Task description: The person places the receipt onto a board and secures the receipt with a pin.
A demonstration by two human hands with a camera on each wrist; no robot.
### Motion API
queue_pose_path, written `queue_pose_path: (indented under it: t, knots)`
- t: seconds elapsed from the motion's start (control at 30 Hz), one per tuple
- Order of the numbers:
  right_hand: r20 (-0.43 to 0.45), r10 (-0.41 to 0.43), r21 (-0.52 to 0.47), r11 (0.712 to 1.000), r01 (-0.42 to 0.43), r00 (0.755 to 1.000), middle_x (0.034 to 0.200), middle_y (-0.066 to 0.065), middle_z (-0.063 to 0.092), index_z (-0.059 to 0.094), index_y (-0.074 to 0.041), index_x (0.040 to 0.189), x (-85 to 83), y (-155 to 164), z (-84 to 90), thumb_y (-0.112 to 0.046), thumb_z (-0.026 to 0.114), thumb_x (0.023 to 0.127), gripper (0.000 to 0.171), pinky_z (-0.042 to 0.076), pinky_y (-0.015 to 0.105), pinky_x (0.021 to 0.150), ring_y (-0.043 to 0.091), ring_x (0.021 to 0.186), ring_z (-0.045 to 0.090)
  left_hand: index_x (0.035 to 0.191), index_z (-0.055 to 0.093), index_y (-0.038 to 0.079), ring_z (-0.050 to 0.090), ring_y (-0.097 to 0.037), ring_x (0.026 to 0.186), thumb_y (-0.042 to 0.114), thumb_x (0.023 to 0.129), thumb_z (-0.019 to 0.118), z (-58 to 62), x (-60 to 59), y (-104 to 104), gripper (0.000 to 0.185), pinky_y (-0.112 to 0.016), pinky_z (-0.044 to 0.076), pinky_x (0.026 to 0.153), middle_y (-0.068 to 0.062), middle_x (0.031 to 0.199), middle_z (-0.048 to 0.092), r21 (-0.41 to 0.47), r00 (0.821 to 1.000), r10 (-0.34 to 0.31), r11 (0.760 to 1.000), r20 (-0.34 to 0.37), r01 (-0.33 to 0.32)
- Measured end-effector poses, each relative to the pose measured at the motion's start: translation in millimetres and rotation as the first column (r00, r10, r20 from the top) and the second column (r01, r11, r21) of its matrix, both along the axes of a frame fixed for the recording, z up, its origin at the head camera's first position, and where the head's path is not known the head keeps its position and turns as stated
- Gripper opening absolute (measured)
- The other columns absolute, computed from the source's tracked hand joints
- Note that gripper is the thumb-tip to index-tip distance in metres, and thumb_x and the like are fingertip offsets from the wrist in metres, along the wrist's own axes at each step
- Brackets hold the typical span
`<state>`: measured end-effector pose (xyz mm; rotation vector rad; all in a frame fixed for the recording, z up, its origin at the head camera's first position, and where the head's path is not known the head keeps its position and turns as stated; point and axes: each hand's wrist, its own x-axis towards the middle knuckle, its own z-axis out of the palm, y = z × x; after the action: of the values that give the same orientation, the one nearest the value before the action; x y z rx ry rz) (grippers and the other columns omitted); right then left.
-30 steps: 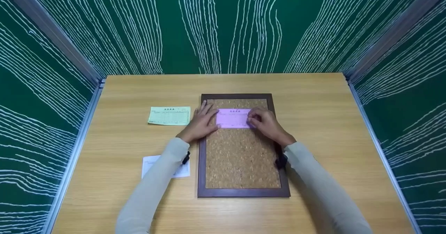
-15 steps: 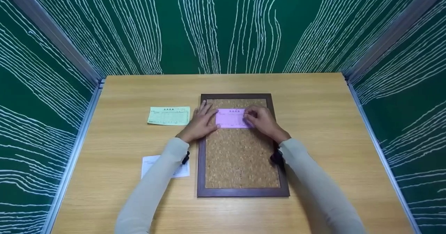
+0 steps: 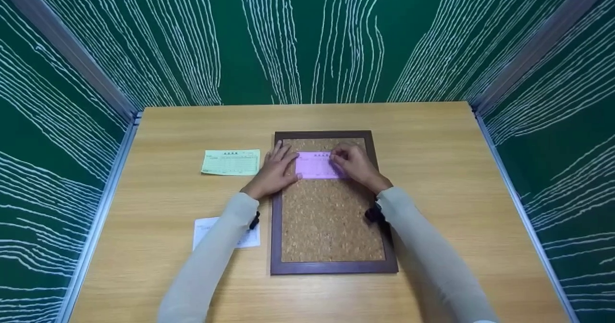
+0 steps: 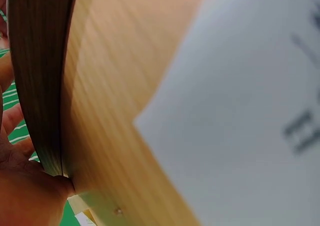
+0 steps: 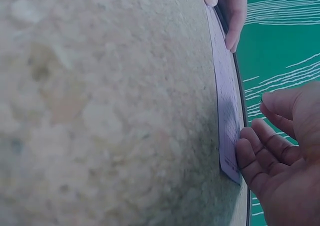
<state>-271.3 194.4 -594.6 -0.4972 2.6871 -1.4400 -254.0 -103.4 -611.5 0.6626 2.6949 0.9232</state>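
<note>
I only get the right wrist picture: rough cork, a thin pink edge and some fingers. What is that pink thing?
Observer: A pink slip lying flat on a framed cork board.
Operator: Whose finger is at the top?
Observer: The left hand, flat on the slip's left end.
Operator: Anything else on the table?
Observer: A green slip left of the board and a white slip partly under the left sleeve.

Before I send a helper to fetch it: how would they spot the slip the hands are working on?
On the wooden table lies a dark-framed cork board. Near its far end sits the pink slip, between the left hand and right hand. It is the only paper on the cork; the green slip and white slip lie on bare table.
</note>
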Motion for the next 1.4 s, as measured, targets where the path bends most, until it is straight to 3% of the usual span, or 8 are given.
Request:
queue_pose_path:
  t: [0.57,1.03,1.4]
  knots:
    - [0.015,-0.072,0.041,0.997,0.071,0.997,0.107,0.011,0.071,0.079,-0.001,0.112,-8.1,-10.4,-2.6,-0.002,0.07,0.105,0.011,0.054,0.033,0.08,0.024,0.097,0.065,0.17,0.042,0.016,-0.009,-0.033,0.171,0.045,0.107,0.068,0.4,0.4,1.6,0.074,-0.057,-0.004,0.136,-0.012,0.185,0.013,-0.009,1.0,-0.006,1.0,-0.002,0.006]
    - [-0.005,-0.05,0.095,0.994,0.05,0.999,0.107,0.009,0.07,0.079,-0.003,0.11,-16.4,-13.4,-1.0,-0.005,0.07,0.106,0.01,0.053,0.038,0.084,0.024,0.098,0.061,0.17,0.043,0.014,-0.008,-0.034,0.171,0.046,0.107,0.066,-0.8,-0.5,0.1,0.074,-0.062,-0.002,0.135,-0.014,0.184,0.015,0.003,1.0,-0.007,1.0,-0.01,0.007]
    - [-0.027,-0.063,0.146,0.987,0.067,0.998,0.105,0.008,0.067,0.078,-0.006,0.107,-20.3,-16.0,-4.8,-0.01,0.07,0.106,0.009,0.043,0.043,0.092,0.027,0.104,0.053,0.171,0.041,0.015,-0.009,-0.034,0.171,0.047,0.108,0.065,0.0,0.5,-0.5,0.074,-0.059,-0.004,0.136,-0.012,0.185,0.013,-0.004,1.0,-0.006,1.0,-0.003,0.006]
